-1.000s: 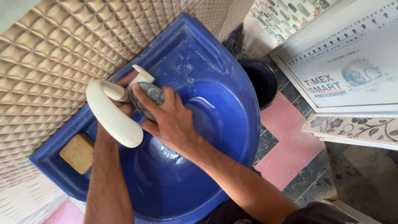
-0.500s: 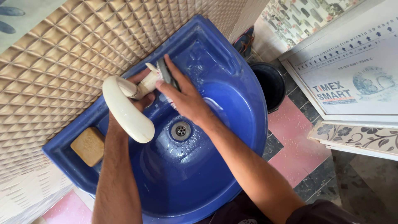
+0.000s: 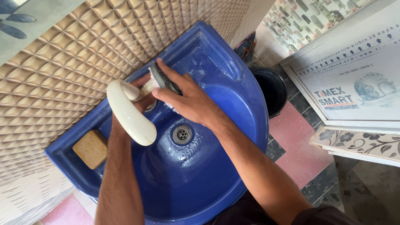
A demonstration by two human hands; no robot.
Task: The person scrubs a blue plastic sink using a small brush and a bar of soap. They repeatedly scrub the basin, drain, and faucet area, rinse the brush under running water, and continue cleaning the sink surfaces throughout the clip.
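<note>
Gripping the cream tap (image 3: 129, 112) at its base with my left hand (image 3: 139, 93), fingers wrapped tight to steady it. Right hand (image 3: 189, 102) clamps a grey scrub brush (image 3: 160, 79), bristles against the tap base, above the blue sink (image 3: 233, 121).

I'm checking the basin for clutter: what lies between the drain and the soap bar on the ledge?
In the head view, the cream tap spout and the left forearm cross between drain and soap bar.
</note>
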